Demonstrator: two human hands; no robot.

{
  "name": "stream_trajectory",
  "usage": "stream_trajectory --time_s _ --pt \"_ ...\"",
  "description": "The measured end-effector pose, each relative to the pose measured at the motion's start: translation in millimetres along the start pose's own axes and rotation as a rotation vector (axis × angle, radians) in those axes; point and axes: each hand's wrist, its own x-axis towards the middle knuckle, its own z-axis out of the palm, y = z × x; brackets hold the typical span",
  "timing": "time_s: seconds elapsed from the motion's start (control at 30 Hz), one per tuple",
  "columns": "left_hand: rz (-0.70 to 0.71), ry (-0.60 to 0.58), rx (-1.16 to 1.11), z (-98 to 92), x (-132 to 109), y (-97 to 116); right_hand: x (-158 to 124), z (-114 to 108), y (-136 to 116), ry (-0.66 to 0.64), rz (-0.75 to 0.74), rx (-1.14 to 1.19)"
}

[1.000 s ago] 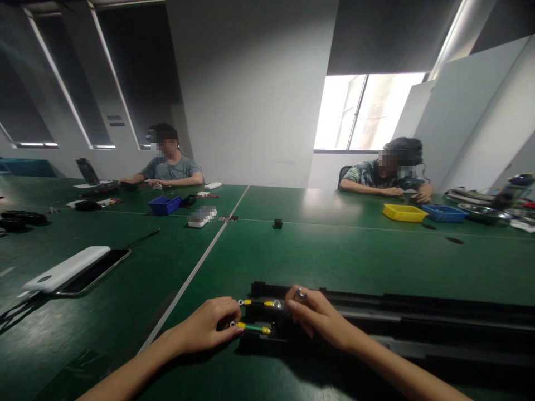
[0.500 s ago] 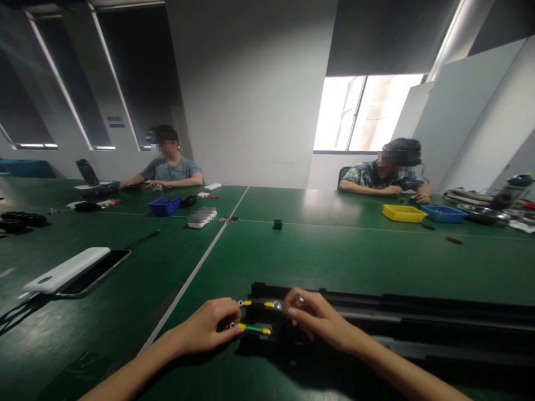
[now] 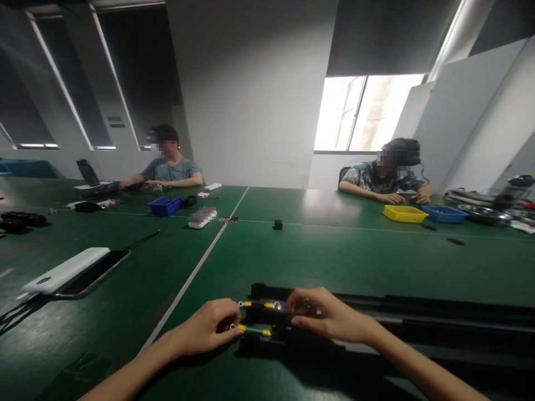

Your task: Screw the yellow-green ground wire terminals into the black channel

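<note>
A long black channel-shaped part [image 3: 401,312] lies across the lower right of the green table. At its left end are a short green wire with yellow sleeves [image 3: 256,330] and a dark wire with yellow sleeves [image 3: 259,304], both ending in ring terminals. My left hand [image 3: 213,328] pinches the green wire's ring terminal end between thumb and fingers. Over the channel, right of the wires, my right hand [image 3: 321,314] has thumb and fingers curled together around something dark and shiny, too blurred to name.
A white power bank [image 3: 69,269] and a phone [image 3: 98,273] with cables lie at left. Farther back are a blue bin [image 3: 165,206], a small black block [image 3: 278,224], a yellow tray [image 3: 404,214] and a blue tray [image 3: 443,214]. Two people sit across the table.
My right hand has shifted slightly right and turned, its fingers now lower over the channel. My left hand stays in place. The right-hand person's hand has moved slightly.
</note>
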Motion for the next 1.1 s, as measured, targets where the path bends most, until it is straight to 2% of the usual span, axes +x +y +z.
stream_trajectory --time_s 0.3,0.53,0.63,0.87,1.1 --pt "-0.003 0.002 -0.041 -1.7 -1.1 1.6 3.2 -7.9 0.6 0.031 -0.008 -0.141" --pt "-0.007 -0.002 -0.039 -2.5 -0.5 2.2 16.7 -21.2 -13.5 -0.097 -0.044 -0.327" --pt "-0.012 -0.010 -0.048 -3.0 -0.9 2.8 19.8 -24.5 -20.2 -0.133 -0.048 -0.519" --pt "-0.011 -0.007 -0.029 -3.5 -0.4 3.4 22.5 -26.6 -23.7 -0.224 -0.226 -0.787" --pt "0.007 0.005 -0.032 -0.7 -1.1 -0.1 33.1 -32.4 -19.9 -0.261 -0.302 -0.776"
